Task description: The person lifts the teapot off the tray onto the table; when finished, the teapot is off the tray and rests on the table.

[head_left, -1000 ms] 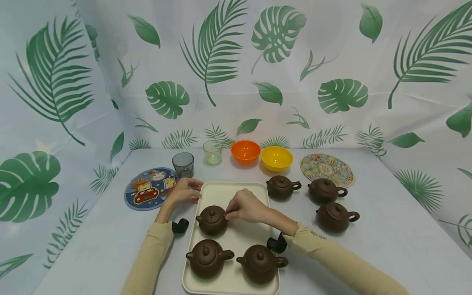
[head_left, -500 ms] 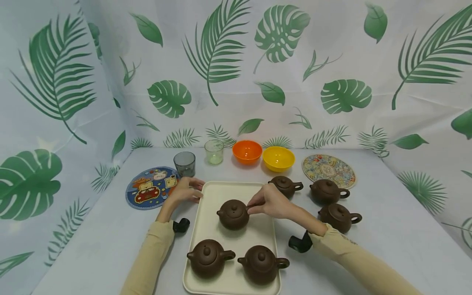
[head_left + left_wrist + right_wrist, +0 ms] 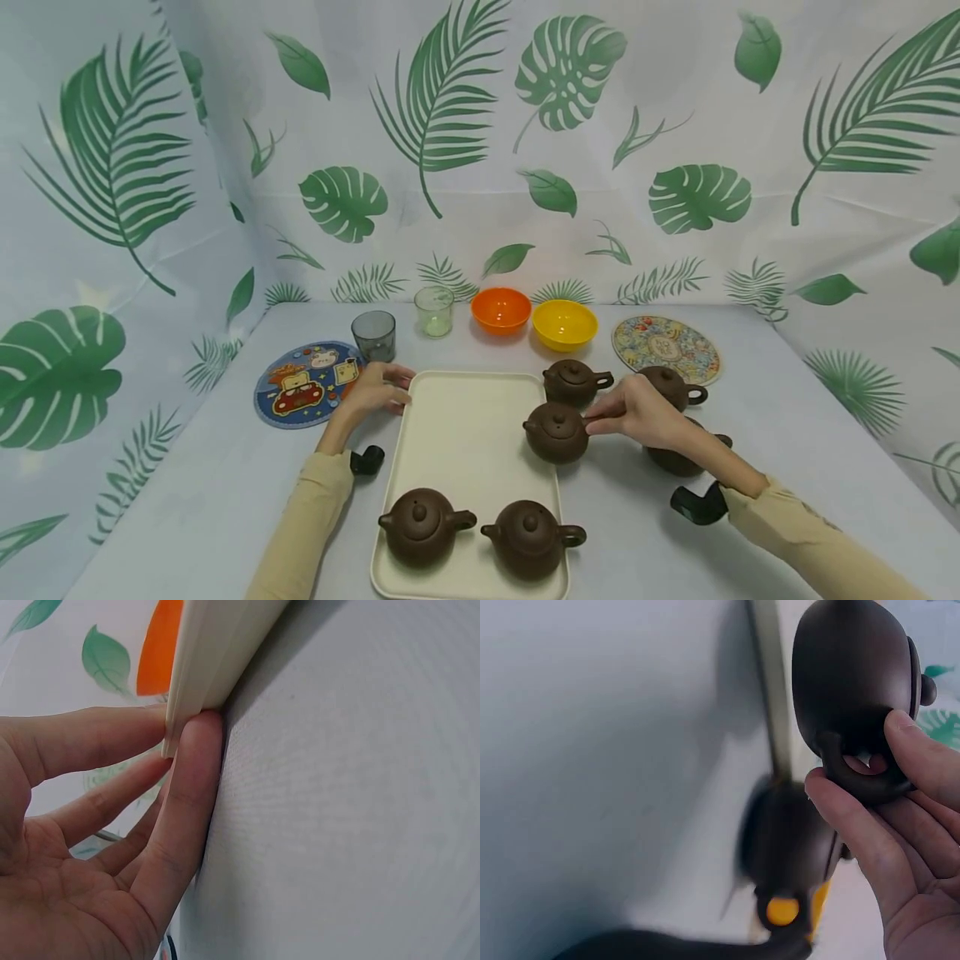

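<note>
My right hand [image 3: 643,414] pinches a small dark-brown teapot [image 3: 557,433] by its loop handle. In the right wrist view the fingertips [image 3: 906,727] lie at the handle, and the teapot [image 3: 851,675] is seen from the handle side. It overlaps the right rim of the cream tray [image 3: 465,433] in the head view. My left hand [image 3: 375,392] holds the tray's left edge near the far corner. In the left wrist view its fingers [image 3: 196,761] sit on both sides of the tray rim [image 3: 196,667]. A left teapot [image 3: 420,527] and a right teapot [image 3: 528,537] stand on the tray's near half.
More brown teapots stand right of the tray: one behind the held one [image 3: 573,382], two partly hidden by my right hand and forearm. Farther back are a yellow bowl [image 3: 565,325], an orange bowl [image 3: 501,311], a clear glass [image 3: 434,312], a grey glass [image 3: 373,335] and two round mats.
My right hand has lifted the teapot from the tray's left middle and carried it right to the tray's right edge. My left hand has stayed at the tray's left edge.
</note>
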The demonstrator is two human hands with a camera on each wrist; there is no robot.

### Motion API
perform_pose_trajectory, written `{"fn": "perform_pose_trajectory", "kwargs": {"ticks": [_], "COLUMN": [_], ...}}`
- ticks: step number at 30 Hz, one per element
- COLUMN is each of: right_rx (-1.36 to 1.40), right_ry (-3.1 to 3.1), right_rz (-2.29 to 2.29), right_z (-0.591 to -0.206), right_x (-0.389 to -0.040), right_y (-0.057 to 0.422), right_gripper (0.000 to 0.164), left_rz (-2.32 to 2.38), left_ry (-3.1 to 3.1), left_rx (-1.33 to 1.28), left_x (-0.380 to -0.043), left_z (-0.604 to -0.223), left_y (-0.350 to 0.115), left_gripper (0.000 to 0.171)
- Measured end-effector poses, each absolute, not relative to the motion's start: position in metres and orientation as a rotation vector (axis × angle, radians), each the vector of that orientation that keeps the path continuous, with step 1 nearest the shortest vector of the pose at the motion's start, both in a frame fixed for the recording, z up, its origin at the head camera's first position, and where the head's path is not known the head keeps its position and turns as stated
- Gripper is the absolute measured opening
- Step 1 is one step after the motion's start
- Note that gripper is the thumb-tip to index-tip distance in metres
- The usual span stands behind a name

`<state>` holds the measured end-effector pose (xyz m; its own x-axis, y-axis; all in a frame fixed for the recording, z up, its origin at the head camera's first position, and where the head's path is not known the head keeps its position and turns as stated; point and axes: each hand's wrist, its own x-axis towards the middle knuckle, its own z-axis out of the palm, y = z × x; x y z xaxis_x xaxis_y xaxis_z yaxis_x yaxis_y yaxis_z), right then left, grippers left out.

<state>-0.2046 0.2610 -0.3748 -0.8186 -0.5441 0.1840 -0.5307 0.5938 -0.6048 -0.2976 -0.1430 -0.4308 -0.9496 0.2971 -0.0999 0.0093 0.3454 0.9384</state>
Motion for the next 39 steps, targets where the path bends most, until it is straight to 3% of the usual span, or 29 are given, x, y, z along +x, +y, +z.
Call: {"fn": "perform_pose_trajectory", "kwargs": {"ticks": [12,39], "right_rx": [-0.862,-0.858], "right_ry": [2.86,2.782], "right_rz": [-1.001,-0.891], "right_z": [-0.385,-0.379], "right_x": [-0.205,-0.209], "right_y": [0.29,0.291], "right_gripper": [0.01,0.009], "left_rz": [1.638,1.657], "left_ry": [2.365,2.353], "left_rx": [0.264,0.252], "left_x": [-0.297,-0.297], "left_z": [-0.431,-0.431], "left_y": [-0.143,-0.142], "left_gripper": [0.044,0.044]}}
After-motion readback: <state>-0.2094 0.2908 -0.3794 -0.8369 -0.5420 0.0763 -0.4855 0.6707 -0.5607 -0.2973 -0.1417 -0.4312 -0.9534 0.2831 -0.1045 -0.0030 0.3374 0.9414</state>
